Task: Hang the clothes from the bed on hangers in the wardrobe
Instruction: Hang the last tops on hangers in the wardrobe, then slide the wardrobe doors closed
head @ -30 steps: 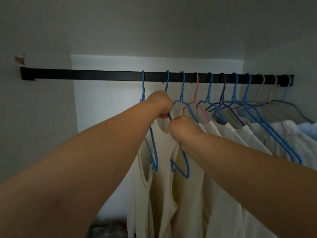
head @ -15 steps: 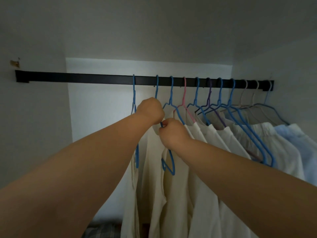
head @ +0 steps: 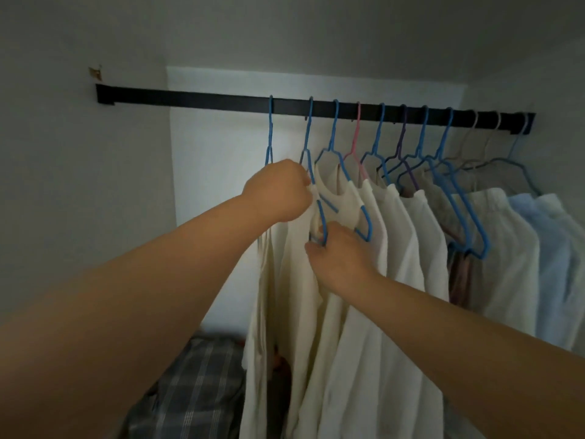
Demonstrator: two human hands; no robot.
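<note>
While my left hand [head: 278, 193] pinched the cream top [head: 297, 280] at its shoulder, my right hand [head: 340, 256] gripped the blue hanger [head: 319, 210] with curled fingers.

Inside a home wardrobe: a black rail [head: 221, 101] between pale walls carries coloured hangers [head: 378, 131] with cream and light-blue clothes [head: 408, 248].

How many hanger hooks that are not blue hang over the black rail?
5: a pink hook fourth from the left, a purple hook sixth, then three pale hooks at the rail's right end.
</note>
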